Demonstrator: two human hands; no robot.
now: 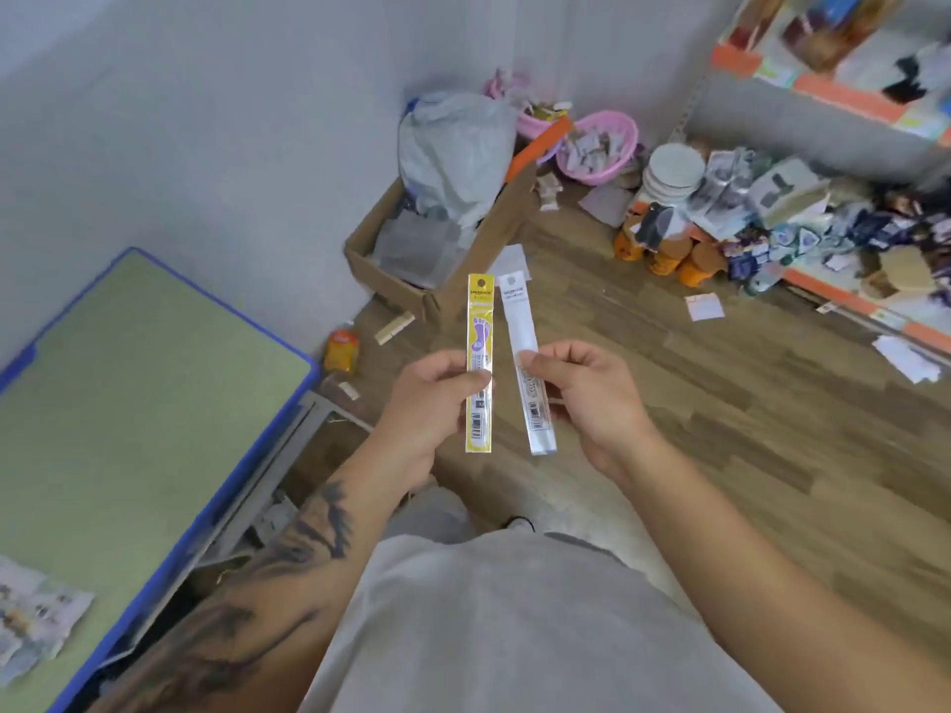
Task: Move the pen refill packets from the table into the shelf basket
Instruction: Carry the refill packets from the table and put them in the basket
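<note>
My left hand pinches a long yellow pen refill packet with a purple foot print on it, held upright in front of me. Just to its right, my right hand pinches a clear and white refill packet, tilted slightly left at the top. Both packets hang in the air above the wooden floor, a few centimetres apart. The green table with a blue rim lies at the left. A shelf with orange edge strips stands at the far right; no shelf basket is plainly visible on it.
An open cardboard box with grey bags stands ahead on the floor. Pink basins sit behind it by the wall. Orange jars, plates and loose packets crowd the lower shelf. Paper scraps litter the floor. Papers lie on the table's near corner.
</note>
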